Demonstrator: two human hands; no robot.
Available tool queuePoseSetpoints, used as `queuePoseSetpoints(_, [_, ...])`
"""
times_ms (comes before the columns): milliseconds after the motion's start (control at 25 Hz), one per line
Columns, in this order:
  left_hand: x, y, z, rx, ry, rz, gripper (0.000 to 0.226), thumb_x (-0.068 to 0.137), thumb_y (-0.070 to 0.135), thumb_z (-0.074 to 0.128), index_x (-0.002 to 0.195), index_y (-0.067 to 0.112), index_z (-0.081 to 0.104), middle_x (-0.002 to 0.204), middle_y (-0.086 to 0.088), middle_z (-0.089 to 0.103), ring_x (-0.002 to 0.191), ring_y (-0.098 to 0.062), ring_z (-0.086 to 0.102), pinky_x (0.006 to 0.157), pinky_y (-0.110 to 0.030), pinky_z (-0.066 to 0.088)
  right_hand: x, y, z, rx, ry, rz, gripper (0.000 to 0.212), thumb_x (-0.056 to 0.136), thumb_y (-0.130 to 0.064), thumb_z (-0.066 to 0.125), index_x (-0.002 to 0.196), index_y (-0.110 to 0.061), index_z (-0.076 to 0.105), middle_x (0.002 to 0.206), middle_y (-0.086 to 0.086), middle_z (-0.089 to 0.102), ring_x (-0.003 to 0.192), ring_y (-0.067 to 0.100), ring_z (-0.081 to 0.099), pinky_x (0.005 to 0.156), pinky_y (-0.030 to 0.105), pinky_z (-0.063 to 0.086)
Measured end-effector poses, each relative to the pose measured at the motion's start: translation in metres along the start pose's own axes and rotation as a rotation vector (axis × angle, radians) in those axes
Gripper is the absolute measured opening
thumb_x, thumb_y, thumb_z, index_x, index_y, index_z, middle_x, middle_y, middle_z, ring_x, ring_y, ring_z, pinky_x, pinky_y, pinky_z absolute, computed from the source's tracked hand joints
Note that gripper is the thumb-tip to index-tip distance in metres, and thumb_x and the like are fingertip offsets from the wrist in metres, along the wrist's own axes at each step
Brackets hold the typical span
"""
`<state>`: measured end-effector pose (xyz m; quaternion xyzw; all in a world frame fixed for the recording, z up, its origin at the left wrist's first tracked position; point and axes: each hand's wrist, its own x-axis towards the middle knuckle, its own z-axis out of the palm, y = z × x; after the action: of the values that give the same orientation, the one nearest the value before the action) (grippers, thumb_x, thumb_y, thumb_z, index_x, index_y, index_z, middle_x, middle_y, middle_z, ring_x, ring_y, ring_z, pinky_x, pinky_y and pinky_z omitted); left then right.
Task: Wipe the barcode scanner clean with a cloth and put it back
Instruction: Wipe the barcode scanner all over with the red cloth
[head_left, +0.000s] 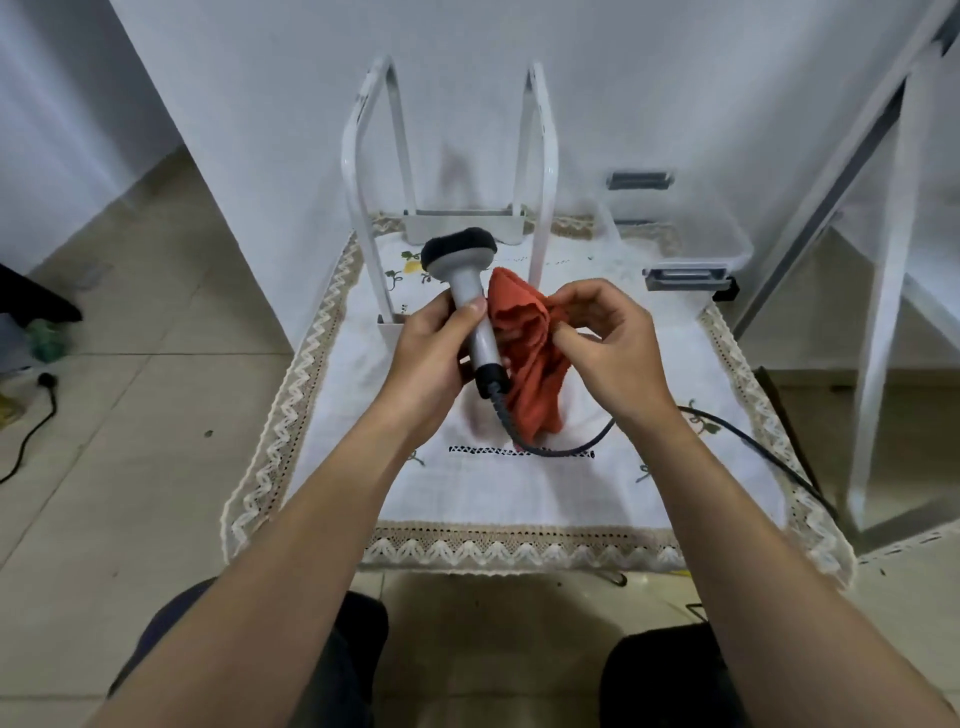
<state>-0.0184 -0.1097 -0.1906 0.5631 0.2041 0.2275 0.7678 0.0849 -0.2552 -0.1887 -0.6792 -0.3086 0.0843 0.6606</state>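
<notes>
Small low table with a white embroidered tablecloth with a zigzag lace border (467, 493), pushed against a plain white wall, beige tile floor around it. That's what I'm looking down on from the head cam.

The grey-handled barcode scanner with a black head (470, 291) is held up above the middle of the cloth, not resting on anything. Its long axis runs from about 11 o'clock (head, far end) to 5 o'clock (cable end, near me), tilted a bit. My left hand (431, 353) is clenched around the lower handle, thumb pressed across the front of it. The dark coiled cable (550, 451) drops out the bottom, loops over the tablecloth and trails off toward 4 o'clock.

Just to the right of the handle, touching it, is the rust-orange crumpled terry cloth (524, 358). My right hand (608, 338) has it pinched between fingertips and thumb, fingers curled, rest of the rag hanging loose below.

So the scanner sits at 9 o'clock from the cloth hand, right up against it. I'd say the wipe needs to run along that 11-to-5 line, up toward the head.

Farther out, a white metal tube-frame stand (540, 171) sits at 12 o'clock, probably where the scanner goes back, and a clear plastic lidded storage box (717, 234) at 2 o'clock.
</notes>
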Motion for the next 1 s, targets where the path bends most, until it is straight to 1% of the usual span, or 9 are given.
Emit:
queuePoseSetpoints(120, [0.004,0.001,0.003,-0.03,-0.019,0.046,0.017,0.106,0.013,0.053,0.111,0.008,0.068,0.099,-0.01,0.072,0.089,-0.026,0.069,0.08,-0.046,0.06,0.005,-0.003,0.005,0.031,-0.005,0.13,0.018,0.091,-0.001,0.071,0.104,-0.01,0.063,0.083,0.006,0.075,0.074,0.015,0.068,0.062,0.032,0.057])
queuePoseSetpoints(200, [0.005,0.003,0.001,-0.041,-0.034,0.055,0.017,0.106,0.012,0.052,0.114,0.006,0.067,0.102,-0.01,0.074,0.09,-0.024,0.072,0.077,-0.042,0.061,0.007,-0.012,0.004,-0.05,-0.047,0.202,0.003,0.095,-0.011,0.069,0.094,-0.012,0.072,0.074,0.004,0.072,0.063,0.017,0.065,0.055,0.033,0.053])
queuePoseSetpoints(400, [0.002,0.001,0.001,-0.046,-0.117,0.034,0.018,0.106,0.012,0.053,0.113,0.008,0.069,0.104,-0.008,0.076,0.095,-0.023,0.072,0.083,-0.041,0.062,0.002,-0.028,0.0,-0.197,-0.27,0.307,0.037,0.089,-0.044,0.076,0.082,-0.008,0.078,0.078,0.021,0.076,0.061,0.034,0.069,0.06,0.033,0.051])
queuePoseSetpoints(480, [0.001,0.001,0.002,-0.059,-0.156,0.026,0.018,0.105,0.011,0.054,0.116,0.007,0.068,0.109,-0.007,0.076,0.1,-0.025,0.072,0.082,-0.043,0.061,0.003,-0.023,-0.003,-0.285,-0.315,0.314,0.026,0.088,-0.04,0.077,0.081,-0.016,0.082,0.094,0.017,0.078,0.074,0.029,0.072,0.067,0.038,0.056])
queuePoseSetpoints(520, [0.0,0.001,0.002,-0.063,-0.172,0.021,0.019,0.105,0.011,0.054,0.119,0.006,0.066,0.111,-0.008,0.076,0.102,-0.026,0.072,0.081,-0.043,0.062,0.005,-0.017,-0.005,-0.393,-0.312,0.257,0.019,0.088,-0.041,0.076,0.08,-0.025,0.082,0.113,0.01,0.076,0.093,0.024,0.07,0.079,0.042,0.058])
queuePoseSetpoints(600, [-0.003,0.001,0.002,-0.057,-0.193,0.011,0.02,0.105,0.011,0.055,0.122,0.005,0.065,0.115,-0.011,0.075,0.105,-0.027,0.072,0.077,-0.041,0.062,0.007,-0.01,-0.009,-0.685,-0.306,0.1,0.01,0.086,-0.046,0.075,0.078,-0.042,0.079,0.153,-0.009,0.05,0.126,0.021,0.042,0.109,0.036,0.039])
queuePoseSetpoints(720, [-0.004,0.001,0.001,-0.083,-0.198,-0.014,0.021,0.104,0.011,0.056,0.123,0.006,0.064,0.127,-0.018,0.072,0.106,-0.031,0.071,0.076,-0.041,0.062,0.005,-0.008,-0.015,-0.868,-0.336,-0.094,0.013,0.087,-0.045,0.076,0.079,-0.037,0.082,0.167,-0.018,0.022,0.12,0.018,0.026,0.105,0.019,0.021])
queuePoseSetpoints(880, [-0.004,0.0,0.0,-0.113,-0.205,-0.029,0.022,0.105,0.011,0.055,0.125,0.005,0.062,0.125,-0.016,0.072,0.096,-0.031,0.072,0.078,-0.043,0.06,0.005,-0.006,-0.015,-0.706,-0.307,-0.253,0.027,0.087,-0.027,0.079,0.064,-0.013,0.075,0.149,-0.014,0.055,0.116,0.019,0.039,0.1,0.014,0.032])
queuePoseSetpoints(1000, [-0.004,0.001,0.0,-0.105,-0.209,-0.021,0.023,0.105,0.01,0.054,0.126,0.004,0.06,0.12,-0.011,0.073,0.089,-0.026,0.07,0.075,-0.042,0.059,0.002,-0.004,-0.01,-0.592,-0.241,-0.159,0.032,0.09,-0.031,0.076,0.066,-0.01,0.074,0.087,-0.004,0.077,0.106,0.022,0.04,0.093,0.022,0.037])
